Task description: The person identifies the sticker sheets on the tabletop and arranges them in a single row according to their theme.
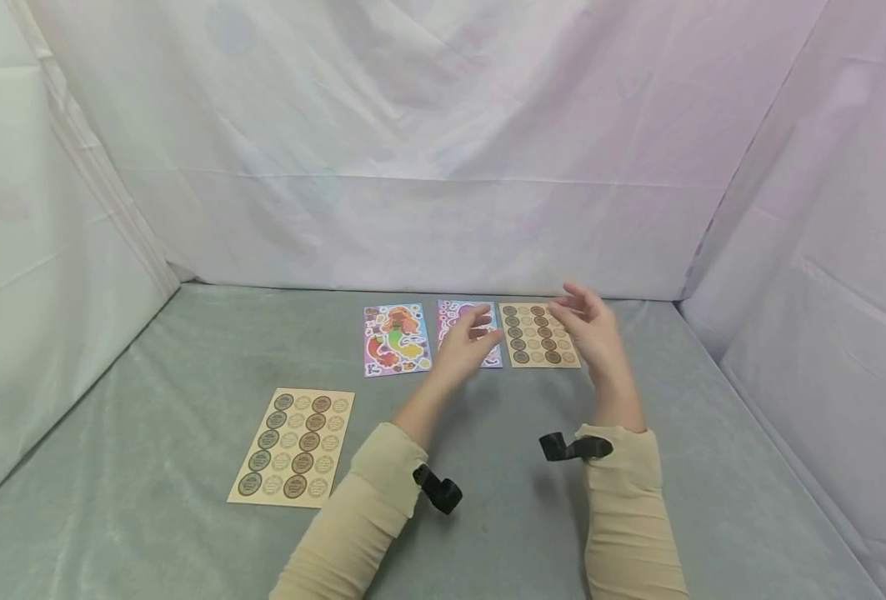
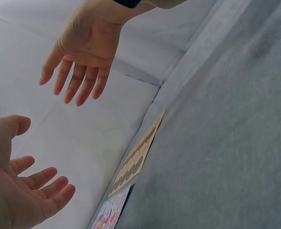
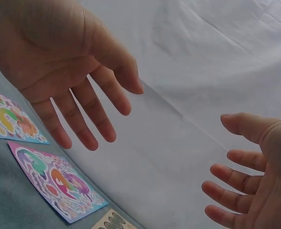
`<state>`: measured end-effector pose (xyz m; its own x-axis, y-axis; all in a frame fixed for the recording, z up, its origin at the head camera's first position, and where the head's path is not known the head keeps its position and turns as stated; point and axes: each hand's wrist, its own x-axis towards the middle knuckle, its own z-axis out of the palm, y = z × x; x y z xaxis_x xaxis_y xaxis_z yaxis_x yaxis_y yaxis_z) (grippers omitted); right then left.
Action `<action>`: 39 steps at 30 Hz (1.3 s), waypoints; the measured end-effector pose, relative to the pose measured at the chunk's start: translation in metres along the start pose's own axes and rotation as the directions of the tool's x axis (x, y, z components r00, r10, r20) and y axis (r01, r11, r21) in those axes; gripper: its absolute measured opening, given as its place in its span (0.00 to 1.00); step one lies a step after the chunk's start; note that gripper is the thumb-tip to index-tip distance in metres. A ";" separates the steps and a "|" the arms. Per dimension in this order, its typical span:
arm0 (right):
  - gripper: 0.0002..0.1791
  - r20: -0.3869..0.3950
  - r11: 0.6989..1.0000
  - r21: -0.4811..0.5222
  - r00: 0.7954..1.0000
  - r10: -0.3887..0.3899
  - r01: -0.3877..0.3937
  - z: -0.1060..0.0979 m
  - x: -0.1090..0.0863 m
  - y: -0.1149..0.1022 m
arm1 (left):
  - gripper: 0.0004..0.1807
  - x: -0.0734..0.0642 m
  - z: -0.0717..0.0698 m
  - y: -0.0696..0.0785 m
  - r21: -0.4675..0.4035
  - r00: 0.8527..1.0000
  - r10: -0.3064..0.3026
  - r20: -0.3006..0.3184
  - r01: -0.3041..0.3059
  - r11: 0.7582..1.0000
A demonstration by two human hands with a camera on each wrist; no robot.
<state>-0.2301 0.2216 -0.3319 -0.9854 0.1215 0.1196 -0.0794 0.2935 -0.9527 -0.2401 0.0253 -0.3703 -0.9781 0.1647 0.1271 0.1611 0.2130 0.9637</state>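
Observation:
Both hands hover over the far part of the table with nothing in them, palms facing each other. The left hand (image 1: 463, 348), fingers loosely bent, overlaps a pink-and-purple sticker sheet (image 1: 450, 313) in the head view and partly covers it. In front of the right corner of a tan sheet of round stickers (image 1: 533, 337) is the right hand (image 1: 593, 329), its fingers relaxed. From the left wrist, the left hand (image 2: 16, 191) and right hand (image 2: 90, 40) show a wide gap between them. A mermaid sticker sheet (image 1: 397, 342) lies left of the left hand.
Nearer the person, at the left, lies another tan sheet of round stickers (image 1: 292, 448). A grey cloth covers the table (image 1: 150, 400). White curtains (image 1: 427, 225) stand at the back and both sides, close behind the row of sheets.

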 end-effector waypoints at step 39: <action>0.38 -0.074 0.981 -0.021 0.979 0.189 -0.191 -0.008 0.021 0.071 | 0.34 0.004 0.055 -0.039 -0.149 0.994 -0.090 0.059 0.098 0.984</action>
<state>-0.2556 0.2528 -0.3944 -0.9688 0.2444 -0.0418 0.1129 0.2845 -0.9520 -0.2433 0.0708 -0.4204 -0.9792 0.2014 0.0256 0.0429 0.0820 0.9957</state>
